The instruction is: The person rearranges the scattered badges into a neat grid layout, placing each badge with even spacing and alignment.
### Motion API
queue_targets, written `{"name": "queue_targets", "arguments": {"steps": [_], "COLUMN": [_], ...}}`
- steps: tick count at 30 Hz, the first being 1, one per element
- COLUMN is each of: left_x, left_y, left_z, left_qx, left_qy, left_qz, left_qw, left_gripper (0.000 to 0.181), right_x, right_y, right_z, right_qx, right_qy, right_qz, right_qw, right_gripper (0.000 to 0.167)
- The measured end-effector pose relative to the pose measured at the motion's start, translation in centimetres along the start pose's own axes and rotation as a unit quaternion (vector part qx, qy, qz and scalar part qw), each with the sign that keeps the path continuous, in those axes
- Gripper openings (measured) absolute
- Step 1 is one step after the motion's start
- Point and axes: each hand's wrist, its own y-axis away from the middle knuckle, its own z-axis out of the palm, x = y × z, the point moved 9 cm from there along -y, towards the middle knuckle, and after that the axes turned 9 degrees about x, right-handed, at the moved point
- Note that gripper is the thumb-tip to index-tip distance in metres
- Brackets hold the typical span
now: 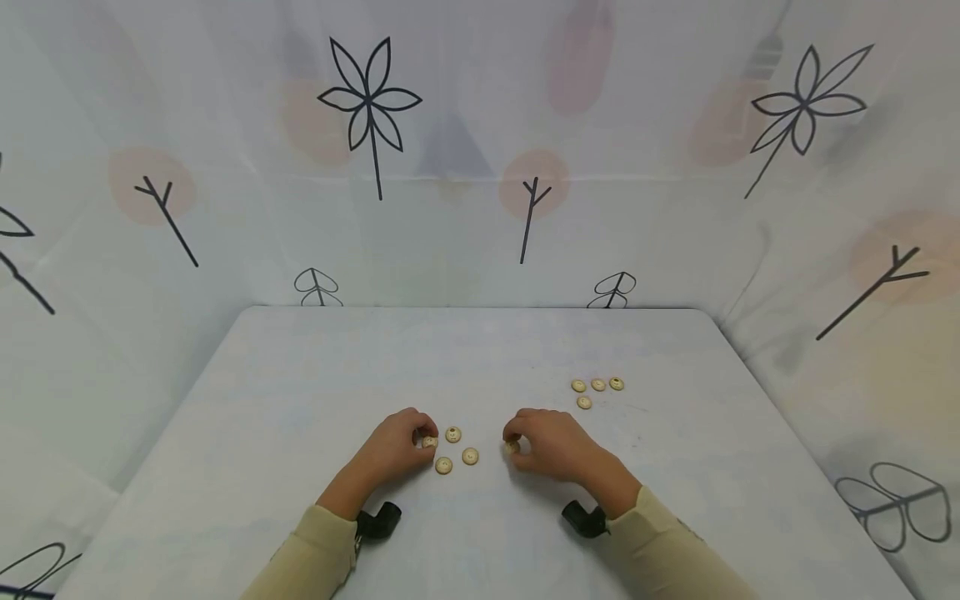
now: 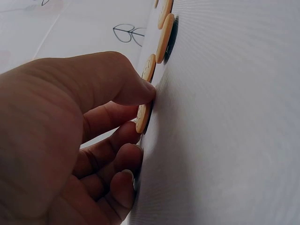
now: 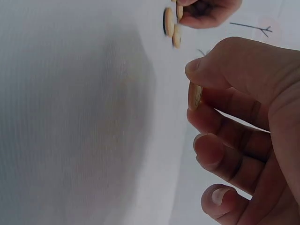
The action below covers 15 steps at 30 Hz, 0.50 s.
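Observation:
My left hand (image 1: pixel 395 443) pinches a round wooden button (image 2: pixel 142 119) between thumb and fingers, low against the tabletop. Just right of it lie three loose buttons: a far button (image 1: pixel 453 434), a right-hand button (image 1: pixel 470 456) and a near button (image 1: pixel 444 465). My right hand (image 1: pixel 553 446) holds another wooden button (image 3: pixel 195 96) between thumb and index finger, to the right of those three. In the right wrist view this button appears held on its edge, and the other fingers are bent without touching it. Part of each held button is hidden by fingertips.
Farther back on the right, several more buttons lie in a group, among them a front button (image 1: pixel 584 402). The white table (image 1: pixel 315 358) ends at a patterned cloth backdrop (image 1: pixel 465 242). Dark wrist cameras, a left one (image 1: pixel 380 522) and a right one (image 1: pixel 584 520), hang under the sleeves.

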Motion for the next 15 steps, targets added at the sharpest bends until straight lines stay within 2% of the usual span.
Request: {"name": "queue_targets", "arguments": {"steps": [5,15], "left_x": [0.0,-0.1], "left_y": [0.0,-0.1], "left_z": [0.0,0.1], "left_qx": [0.0,-0.002], "left_qy": [0.001,0.001], "left_qz": [0.003,0.002], "left_qw": [1.0,1.0], "left_gripper": [0.011,0.011], "right_x": [1.0,3.3], "right_y": [0.1,0.4], "right_z": [-0.7,-2.0], "right_qx": [0.018,0.026], "right_qy": [-0.001,0.008], "right_qz": [0.01,0.04], "right_qw": [0.9998,0.9988], "right_gripper": [0.014,0.014]}}
